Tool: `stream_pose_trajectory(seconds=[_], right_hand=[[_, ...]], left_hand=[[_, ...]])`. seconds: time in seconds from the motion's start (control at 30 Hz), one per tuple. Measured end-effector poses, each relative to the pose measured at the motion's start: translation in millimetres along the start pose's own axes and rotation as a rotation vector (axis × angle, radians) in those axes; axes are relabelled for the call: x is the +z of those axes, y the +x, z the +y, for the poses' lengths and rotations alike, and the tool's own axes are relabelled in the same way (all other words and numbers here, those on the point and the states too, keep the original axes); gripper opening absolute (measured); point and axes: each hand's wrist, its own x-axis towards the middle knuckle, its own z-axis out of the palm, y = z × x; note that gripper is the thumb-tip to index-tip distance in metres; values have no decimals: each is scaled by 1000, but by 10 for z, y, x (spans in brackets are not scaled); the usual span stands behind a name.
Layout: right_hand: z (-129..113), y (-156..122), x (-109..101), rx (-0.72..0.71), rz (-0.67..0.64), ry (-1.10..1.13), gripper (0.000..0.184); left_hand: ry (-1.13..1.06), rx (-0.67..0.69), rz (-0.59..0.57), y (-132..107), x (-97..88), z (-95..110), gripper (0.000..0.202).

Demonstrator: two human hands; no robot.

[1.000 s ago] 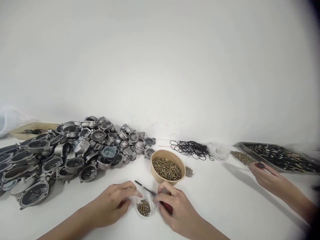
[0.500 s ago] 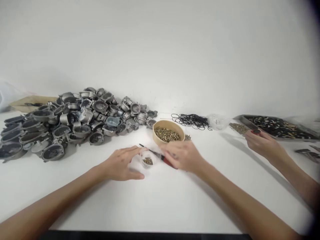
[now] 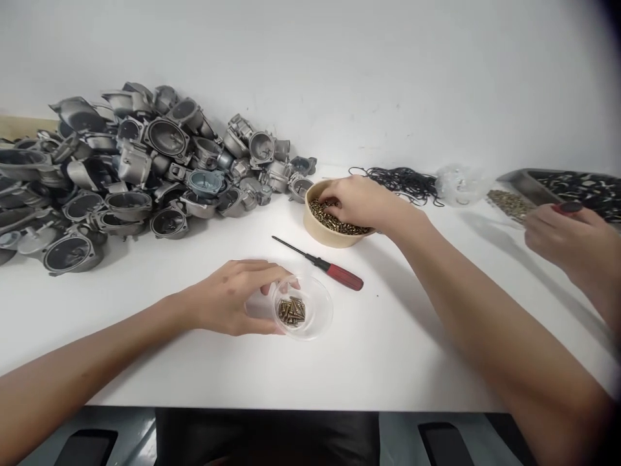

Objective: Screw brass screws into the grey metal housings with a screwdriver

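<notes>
My left hand [image 3: 237, 294] is wrapped round the side of a clear plastic cup [image 3: 317, 307], which holds a small heap of brass-coloured screws [image 3: 292, 311]. My right hand [image 3: 359, 197] reaches into a round cardboard bowl [image 3: 327, 234] filled with similar screws [image 3: 339, 223]. Its fingers are curled together, tips among the screws and partly hidden. Between the cup and the bowl, a screwdriver [image 3: 344, 276] with a red and black handle lies on the white table [image 3: 233, 378].
Grey metal housings [image 3: 167, 139] are piled at the left. Black rubber rings [image 3: 402, 181] and a clear plastic bag [image 3: 458, 184] lie behind. At the right, another person's hand [image 3: 572, 243] grips a red-topped tool near a tray [image 3: 538, 184] of dark parts and scattered small pieces [image 3: 507, 204].
My right hand has moved from beside the screwdriver handle up into the bowl of screws. The left hand has closed on the cup. The view has tilted down and come closer.
</notes>
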Motion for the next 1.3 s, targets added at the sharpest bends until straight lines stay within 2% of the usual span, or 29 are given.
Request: stream_pose_trajectory(seconds=[0.1,0.27,0.47,0.63,0.87,1.07,1.3], right_hand=[[6,30,51,-5,26,-31,21],[-52,32,16,31,17,-74,19],[10,0,-99,53,35,137,18],[185,-115,-299,149,75,347,15],[321,-174,-360,104,63,463,22],[254,-180,-404,93,15,575,20],[219,-220,-472,50,-20,673,19]], left_hand=[[-8,50,-8,2,-13,-14,49],[6,90,2,-6,-26,-9,41],[-10,7,13,-25,-32,4,37],[-40,-120,43,-48,-14,-43,47],[-63,-80,126,-52,80,-73,75],[-81,-71,147,-39,97,-50,64],[-101,-123,172,-69,48,-73,67]])
